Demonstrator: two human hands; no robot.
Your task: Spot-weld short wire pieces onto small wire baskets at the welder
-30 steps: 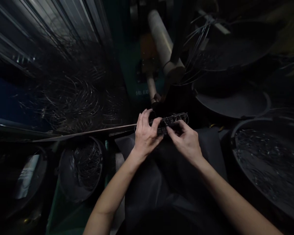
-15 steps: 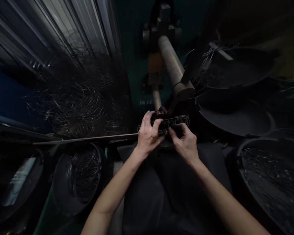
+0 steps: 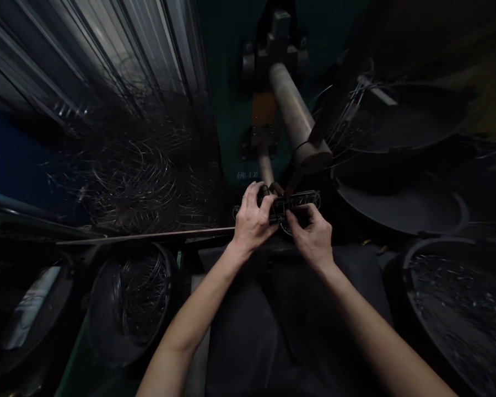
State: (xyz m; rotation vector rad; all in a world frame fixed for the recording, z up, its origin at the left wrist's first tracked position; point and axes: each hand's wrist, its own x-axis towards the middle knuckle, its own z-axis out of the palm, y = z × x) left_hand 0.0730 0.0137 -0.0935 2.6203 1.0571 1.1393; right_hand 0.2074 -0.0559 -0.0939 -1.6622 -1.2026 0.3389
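In the middle of the head view, a small wire frame [image 3: 301, 199] lies across the working end of a dark green machine. My left hand [image 3: 252, 216] is curled round its left part, thumb and fingers gripping it. At its front right side, the thumb and fingers of my right hand [image 3: 312, 231] are pinched against the wires. Just beyond the frame are the machine's copper-coloured tips [image 3: 287, 190], beneath a thick metal cylinder [image 3: 297, 116]. Shadow and my fingers hide the exact contact points.
Loose bent wires [image 3: 136, 176] are heaped at the left behind a thin board [image 3: 149, 237]. A black tub [image 3: 165, 259] with wire rings stands at the front left. At right are a tub [image 3: 409, 259] of small wire pieces and wide black basins [image 3: 458, 215].
The view has shifted slightly. Both hands keep their hold on the wire frame, which looks tilted a little differently; a curved wire now shows below it, near my right fingers.
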